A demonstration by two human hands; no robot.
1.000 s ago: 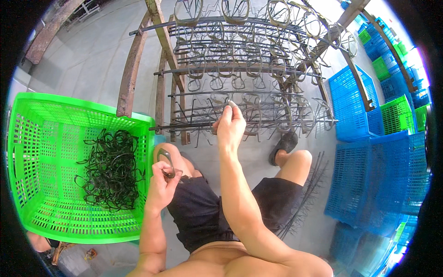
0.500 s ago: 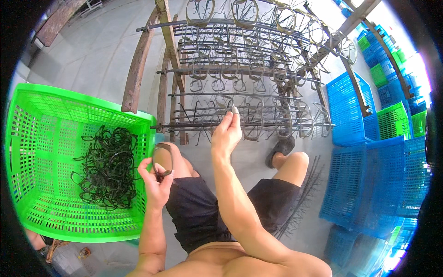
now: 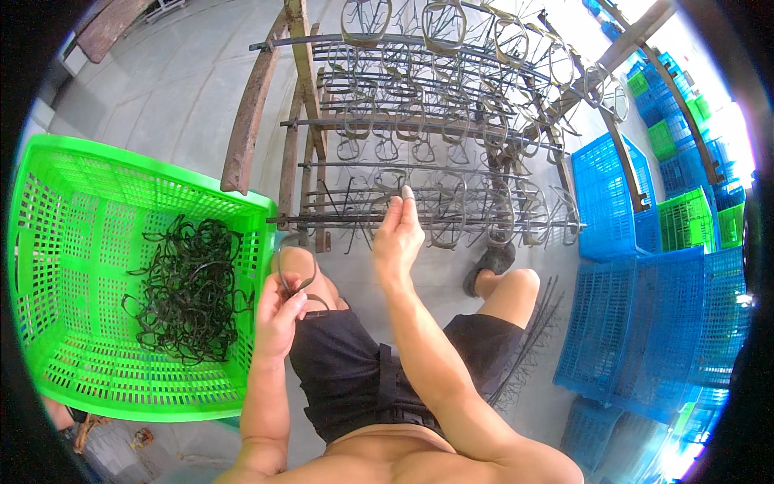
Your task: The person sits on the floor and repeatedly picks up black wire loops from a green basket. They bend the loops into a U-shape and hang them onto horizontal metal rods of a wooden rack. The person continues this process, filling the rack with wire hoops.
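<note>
My left hand (image 3: 278,319) is closed in a pinch on a dark, thin curved loop (image 3: 313,276), held above my left thigh beside the green basket (image 3: 153,407). A tangled heap of similar dark loops (image 3: 189,290) lies in that basket. Reaching forward, my right hand (image 3: 398,242) is at the lower bars of a rack (image 3: 278,219), its thumb and fingers drawn together. A pale grey cover sits on one fingertip. Whatever the right fingers pinch is too small to make out. Several loops (image 3: 446,31) hang from the rack's spiked bars, at several levels.
Rusty brown rack arms (image 3: 242,153) jut toward me at the left and right. Blue crates (image 3: 633,323) and green crates (image 3: 685,222) are stacked along the right side. Thin spiked rods (image 3: 528,347) lie on the floor beside my right leg.
My left hand has shifted slightly right and turned the loop in its fingers. The right hand stays at the same lower bars. The whole view has moved a little.
</note>
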